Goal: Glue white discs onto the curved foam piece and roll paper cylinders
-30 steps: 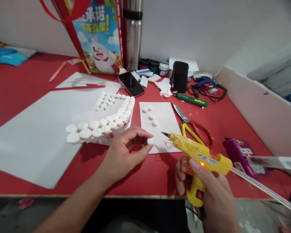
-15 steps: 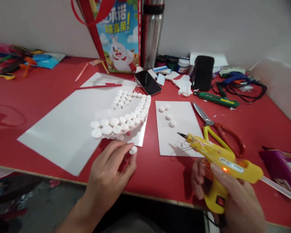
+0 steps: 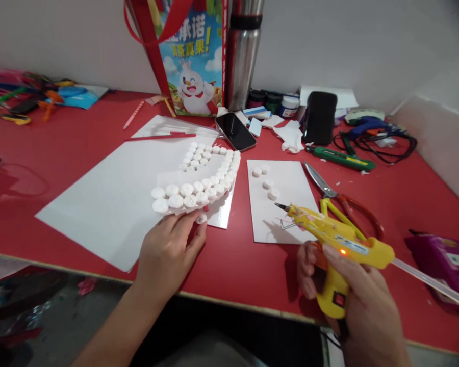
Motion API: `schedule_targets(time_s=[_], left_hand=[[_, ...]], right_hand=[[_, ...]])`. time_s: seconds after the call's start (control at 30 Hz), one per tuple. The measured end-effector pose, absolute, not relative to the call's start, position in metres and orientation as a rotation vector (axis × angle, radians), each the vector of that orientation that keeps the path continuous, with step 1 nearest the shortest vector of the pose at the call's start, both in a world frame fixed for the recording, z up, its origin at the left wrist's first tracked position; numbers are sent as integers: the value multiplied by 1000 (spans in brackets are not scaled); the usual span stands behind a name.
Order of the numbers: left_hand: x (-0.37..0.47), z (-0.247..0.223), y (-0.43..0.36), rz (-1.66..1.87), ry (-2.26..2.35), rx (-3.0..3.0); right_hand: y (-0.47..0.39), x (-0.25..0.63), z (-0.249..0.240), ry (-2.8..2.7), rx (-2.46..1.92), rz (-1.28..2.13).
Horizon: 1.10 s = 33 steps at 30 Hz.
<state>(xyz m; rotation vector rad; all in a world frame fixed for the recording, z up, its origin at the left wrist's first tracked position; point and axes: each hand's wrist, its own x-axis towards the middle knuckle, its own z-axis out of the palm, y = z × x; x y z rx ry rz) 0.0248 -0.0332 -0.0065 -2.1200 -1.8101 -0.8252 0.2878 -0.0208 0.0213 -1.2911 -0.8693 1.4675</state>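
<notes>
Between the thumb and fingers of my left hand (image 3: 170, 252) is a small white paper roll (image 3: 201, 218). That hand is right at the near edge of a curved white piece (image 3: 210, 186) covered with rows of similar rolls; some of its fingertips are hidden beneath that edge. My right hand (image 3: 357, 290) is wrapped round the handle of a yellow hot glue gun (image 3: 334, 232). The gun's light glows orange, its dark nozzle points left, and a clear glue stick (image 3: 430, 280) sticks out behind. Past the nozzle, several loose rolls (image 3: 273, 194) lie on a white card (image 3: 260, 224).
Scissors (image 3: 336, 196) and a green utility knife (image 3: 342, 159) lie to the right. A phone (image 3: 235, 131), a steel flask (image 3: 245, 61) and a printed bag (image 3: 195, 66) are at the back. White sheets (image 3: 99, 204) cover the left middle. A purple packet (image 3: 439, 255) sits far right.
My left hand has moved up and left with the paper roll, to the edge of the curved piece. The glue gun has shifted slightly left and up.
</notes>
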Motion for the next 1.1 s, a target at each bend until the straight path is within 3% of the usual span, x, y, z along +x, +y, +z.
schedule_targets(time_s=[0.53,0.83,1.1], left_hand=[[15,-12,-31,-835,-1823,-2097],[13,-8,-33,-1182,-2066,-2070],[16,-6,-30,-1204,-2180,-2047]], right_hand=[[-18,291,17,-850,-1269,1465],[-19,287,18,-822,-1249,1469],[-16,289,17,-882,-1232,1467]])
